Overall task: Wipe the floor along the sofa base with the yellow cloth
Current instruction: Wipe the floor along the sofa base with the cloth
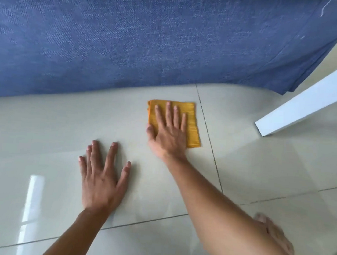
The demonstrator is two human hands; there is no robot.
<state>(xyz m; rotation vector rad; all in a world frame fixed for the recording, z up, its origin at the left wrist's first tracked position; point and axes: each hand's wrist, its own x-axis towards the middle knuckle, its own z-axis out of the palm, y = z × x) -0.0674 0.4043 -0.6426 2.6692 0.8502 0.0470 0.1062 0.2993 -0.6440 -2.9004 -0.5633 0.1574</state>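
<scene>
A folded yellow cloth (193, 127) lies flat on the pale tiled floor (45, 123), a short way in front of the blue fabric sofa base (129, 42). My right hand (168, 131) presses palm-down on the cloth with fingers spread, covering its left half. My left hand (101, 178) rests flat on the bare tile nearer to me and to the left, fingers apart, holding nothing.
A white furniture leg (303, 104) slants down to the floor at the right, close to the sofa's corner. My bare foot (273, 234) shows at the lower right. Grout lines (210, 141) cross the glossy tiles beside the cloth.
</scene>
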